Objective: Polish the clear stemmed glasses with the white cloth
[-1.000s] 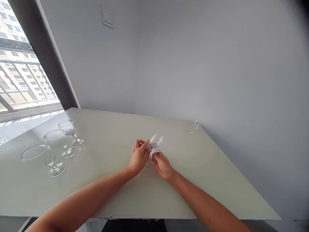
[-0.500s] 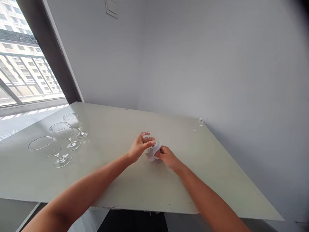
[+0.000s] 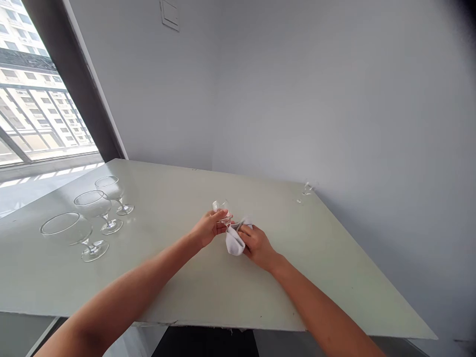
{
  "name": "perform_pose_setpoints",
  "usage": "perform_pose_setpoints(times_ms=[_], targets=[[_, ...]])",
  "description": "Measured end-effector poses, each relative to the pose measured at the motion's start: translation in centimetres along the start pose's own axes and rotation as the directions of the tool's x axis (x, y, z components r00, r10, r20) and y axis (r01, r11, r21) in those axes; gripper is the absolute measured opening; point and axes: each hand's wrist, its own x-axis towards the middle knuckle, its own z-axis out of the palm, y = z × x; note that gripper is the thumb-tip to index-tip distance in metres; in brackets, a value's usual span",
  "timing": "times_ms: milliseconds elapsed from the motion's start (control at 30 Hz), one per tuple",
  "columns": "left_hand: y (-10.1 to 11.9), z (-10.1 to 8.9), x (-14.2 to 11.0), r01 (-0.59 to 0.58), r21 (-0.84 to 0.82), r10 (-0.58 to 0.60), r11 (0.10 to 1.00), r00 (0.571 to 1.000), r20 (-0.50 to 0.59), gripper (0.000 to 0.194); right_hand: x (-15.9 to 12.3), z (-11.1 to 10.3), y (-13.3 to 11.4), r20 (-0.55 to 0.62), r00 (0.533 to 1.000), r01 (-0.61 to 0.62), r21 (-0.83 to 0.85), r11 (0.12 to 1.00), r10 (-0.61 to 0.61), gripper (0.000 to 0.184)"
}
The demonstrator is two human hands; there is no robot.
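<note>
My left hand [image 3: 207, 229] is closed around a small drinking glass [image 3: 223, 204], thumb pressed on the near side of its clear, thin-walled bowl and fingers curled beneath and behind. The small glass is above the middle of the table [image 3: 186, 287], tilted a little to the left, its open rim facing up and away from me; my fingers and the cloth hide its lower part.

My right hand [image 3: 259, 248] grips a bunched white cloth [image 3: 235, 243], soft and matte, folded into a rounded, hanging lobe on its left side. The cloth lies just beside the small glass, against its lower end; I cannot tell exactly how much of it touches.

The table has a smooth, pale, faintly greenish top with a soft sheen, and its near edge looks rough and chipped. On the left, three clear goblets stand upright in a slanting row: the near goblet [image 3: 94, 251], the middle goblet [image 3: 111, 227] and the far goblet [image 3: 125, 209], each with a wide round bowl, a short stem and a flat disc foot. At the far right corner sits a clear glass piece [image 3: 308, 188], too small to make out. Behind rises a plain grey wall [image 3: 297, 89].
</note>
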Motion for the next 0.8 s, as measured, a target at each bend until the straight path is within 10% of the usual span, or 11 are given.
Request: perform_pose_setpoints(times_ms=[133, 267, 400, 500, 633, 800], targets=[[-0.2, 1.0, -0.4, -0.039, -0.096, 0.043, 0.995, 0.998, 0.045, 0.028, 0.2, 1.0, 0.0, -0.053, 0.944, -0.227, 0.607, 0.762, 0.324, 0.023], [0.6, 0.9, -0.2, -0.235, -0.121, 0.232, 0.964, 0.972, -0.041, 0.026, 0.6, 2.5, 0.0, 0.039, 0.842, -0.330, 0.827, 0.455, 0.538, 0.027], [2.3, -0.3, 0.3, -0.466, -0.030, 0.452, 0.884, 0.870, -0.196, 0.031, 0.1, 2.0, 0.0, 0.164, 0.883, -0.454, 0.538, 0.710, 0.440, 0.039], [3.1, -0.8, 0.1, -0.585, 0.138, 0.599, 0.799, 0.758, -0.256, 0.043, 0.0, 0.2, 0.2, -0.109, 0.926, -0.341, 0.172, 0.924, 0.362, 0.037], [2.8, 0.5, -1.0, -0.647, 0.324, 0.718, 0.690, 0.667, -0.198, 0.054, 2.0, -1.3, -0.5, -0.347, 0.920, -0.209, -0.035, 0.977, 0.184, 0.026], [1.7, 2.6, -2.1, -0.746, 0.450, 0.831, 0.491, 0.556, 0.016, 0.060, 6.1, 0.1, -2.1, -0.206, 0.979, -0.050, -0.258, 0.965, -0.004, 0.026]])
